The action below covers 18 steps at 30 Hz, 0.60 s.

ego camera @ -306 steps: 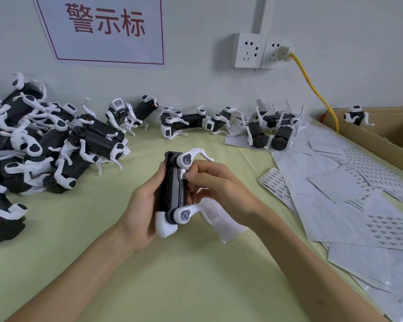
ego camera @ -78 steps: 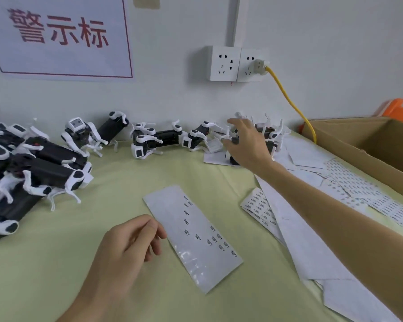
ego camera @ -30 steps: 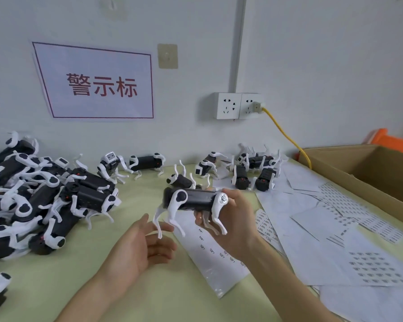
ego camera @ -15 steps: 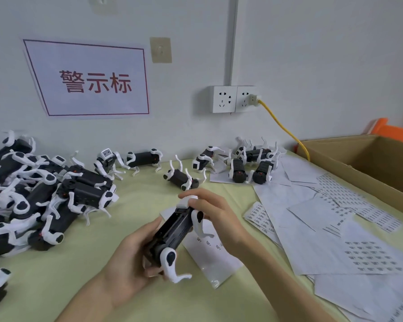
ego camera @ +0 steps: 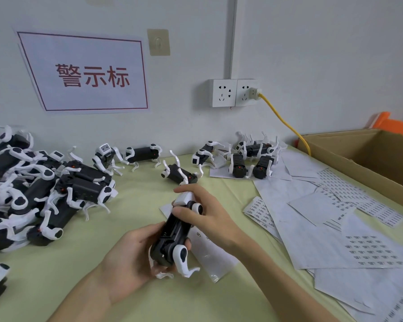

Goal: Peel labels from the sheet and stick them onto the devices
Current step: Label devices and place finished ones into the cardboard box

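Item: one device (ego camera: 170, 231), black body with white legs, held over the table (ego camera: 79, 287) in front of the person. The left hand (ego camera: 135, 259) curls its fingers round the lower end, and the right hand (ego camera: 207, 219) wraps thumb and fingers round the upper end. No peeled label shows on either hand. The label sheet (ego camera: 207, 256) lies flat on the cloth directly beneath the device, partly covered by it, with a few small labels left on it. Stock: a large pile of devices (ego camera: 44, 187) at the left, a smaller group of devices (ego camera: 249, 159) by the wall at the back, and one lying alone (ego camera: 179, 174) between them. Which of these already carry labels cannot be made out. Progress, as a judgement: mid-batch, this unit taken up and being turned to the right face, with peeling and sticking yet to do. Sundries: loose sheets (ego camera: 323, 228) spread at the right and a cardboard box (ego camera: 370, 154) beyond them. Writing: the wall sign (ego camera: 86, 75) reads 警示标 in red inside a red border. Print on the labels is too small to read.
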Each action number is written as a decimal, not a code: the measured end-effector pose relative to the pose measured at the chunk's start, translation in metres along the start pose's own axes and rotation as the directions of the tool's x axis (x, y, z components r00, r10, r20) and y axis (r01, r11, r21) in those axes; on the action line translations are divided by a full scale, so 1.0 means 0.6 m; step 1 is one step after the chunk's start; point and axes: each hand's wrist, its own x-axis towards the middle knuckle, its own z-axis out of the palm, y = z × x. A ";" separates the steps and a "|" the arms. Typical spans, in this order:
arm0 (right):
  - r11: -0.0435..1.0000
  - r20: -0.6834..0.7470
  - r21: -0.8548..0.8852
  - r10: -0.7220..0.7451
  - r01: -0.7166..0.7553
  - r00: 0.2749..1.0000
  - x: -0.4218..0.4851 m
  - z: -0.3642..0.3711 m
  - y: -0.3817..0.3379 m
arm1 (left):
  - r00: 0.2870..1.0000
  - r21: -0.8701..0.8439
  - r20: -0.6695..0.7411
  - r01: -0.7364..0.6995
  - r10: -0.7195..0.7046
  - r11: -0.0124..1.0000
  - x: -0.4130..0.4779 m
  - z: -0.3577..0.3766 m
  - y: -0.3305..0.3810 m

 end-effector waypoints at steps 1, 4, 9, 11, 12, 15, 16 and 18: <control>1.000 0.027 -0.005 0.006 -0.006 1.000 0.000 -0.002 0.000 | 1.000 -0.049 -0.003 -0.006 0.006 0.999 0.002 -0.003 -0.002; 0.998 0.051 -0.070 0.005 -0.002 0.999 -0.002 -0.003 -0.002 | 0.999 -0.198 0.031 -0.021 0.027 0.980 0.006 -0.005 -0.004; 0.992 0.022 -0.107 -0.068 0.070 0.997 -0.001 0.000 0.000 | 0.985 -0.125 0.133 -0.098 0.115 0.987 0.003 -0.004 0.003; 0.993 0.027 -0.092 -0.070 0.072 0.997 -0.002 -0.001 0.001 | 0.983 -0.081 0.143 -0.107 0.118 0.991 0.000 -0.004 0.005; 0.994 0.027 -0.081 -0.064 0.066 0.998 -0.002 -0.001 0.001 | 0.983 -0.064 0.145 -0.107 0.115 0.992 0.001 -0.002 0.006; 0.999 0.029 -0.036 -0.039 0.040 0.999 -0.002 0.003 0.003 | 0.978 -0.097 0.166 -0.107 0.123 0.989 -0.005 0.004 0.003; 0.999 0.021 -0.014 -0.037 0.037 0.999 -0.001 0.004 0.004 | 0.983 -0.135 0.169 -0.054 0.077 0.989 -0.006 0.001 0.004; 0.999 -0.032 0.035 -0.028 0.029 0.999 0.003 0.006 0.006 | 0.995 -0.216 0.077 -0.046 0.064 0.975 0.002 -0.019 -0.005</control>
